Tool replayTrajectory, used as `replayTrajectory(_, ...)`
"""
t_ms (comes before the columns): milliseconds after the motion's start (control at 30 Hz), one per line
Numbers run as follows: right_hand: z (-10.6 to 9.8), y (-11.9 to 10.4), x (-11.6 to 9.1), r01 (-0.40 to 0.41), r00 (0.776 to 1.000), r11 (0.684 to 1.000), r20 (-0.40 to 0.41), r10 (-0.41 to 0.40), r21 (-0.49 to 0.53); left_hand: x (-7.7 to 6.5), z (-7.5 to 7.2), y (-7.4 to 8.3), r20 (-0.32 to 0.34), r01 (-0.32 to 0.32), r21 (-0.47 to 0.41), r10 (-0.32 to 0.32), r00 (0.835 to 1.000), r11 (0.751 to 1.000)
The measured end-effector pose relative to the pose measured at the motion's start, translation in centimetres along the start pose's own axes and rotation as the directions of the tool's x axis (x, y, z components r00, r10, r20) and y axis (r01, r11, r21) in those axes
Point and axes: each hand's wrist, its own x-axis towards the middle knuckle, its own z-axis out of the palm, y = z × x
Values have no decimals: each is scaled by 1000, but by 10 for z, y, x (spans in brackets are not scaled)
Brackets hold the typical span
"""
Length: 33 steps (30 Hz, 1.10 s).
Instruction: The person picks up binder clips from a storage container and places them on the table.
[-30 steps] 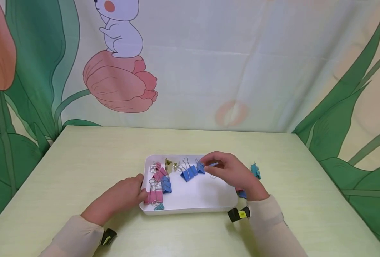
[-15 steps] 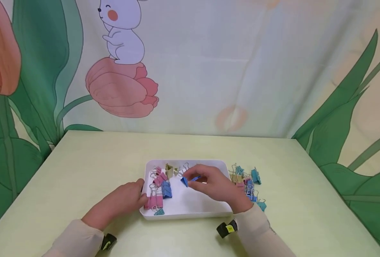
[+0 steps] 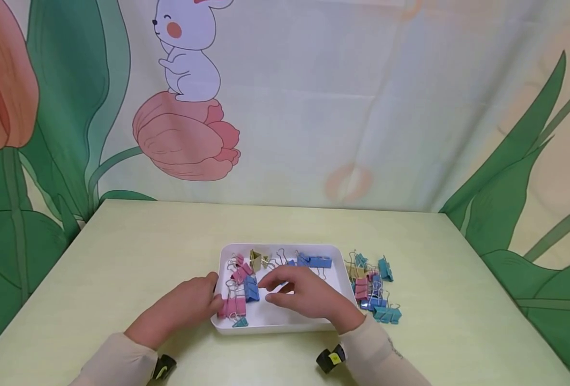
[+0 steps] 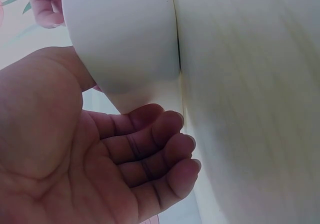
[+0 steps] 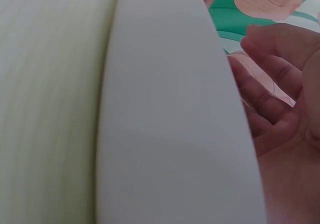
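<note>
only the head view shows binder clips (image 3: 252,289) in the tray (image 3: 285,329)

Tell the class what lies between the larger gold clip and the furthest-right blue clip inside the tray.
In the head view: a smaller gold clip, a blue clip partly hidden by the right hand, then a second blue clip.

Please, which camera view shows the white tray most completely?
The head view: it shows the white tray from above, with binder clips inside. Both wrist views show only part of its outer side, not the inside.
</note>
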Motion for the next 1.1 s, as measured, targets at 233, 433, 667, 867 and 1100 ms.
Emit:
replayTrajectory(233,13,3,5,27,998,1000,48,-28,13,-1,1,0,-7,0,1,0,1000,1000)
replayTrajectory(433,22,3,9,55,996,998,66,-53,-21,-1,0,0,-5,-5,5,5,1000,1000)
replayTrajectory(667,30,-1,11,64,993,997,102,-60,-35,0,0,-1,-5,-11,-1,11,1000,1000)
replayTrajectory(867,34,-1,12,38,993,999,117,-33,-36,-1,0,-1,-7,-7,-4,7,1000,1000)
replayTrajectory(1100,35,-7,12,5,991,998,137,2,-55,-1,0,0,-5,0,0,0,1000,1000)
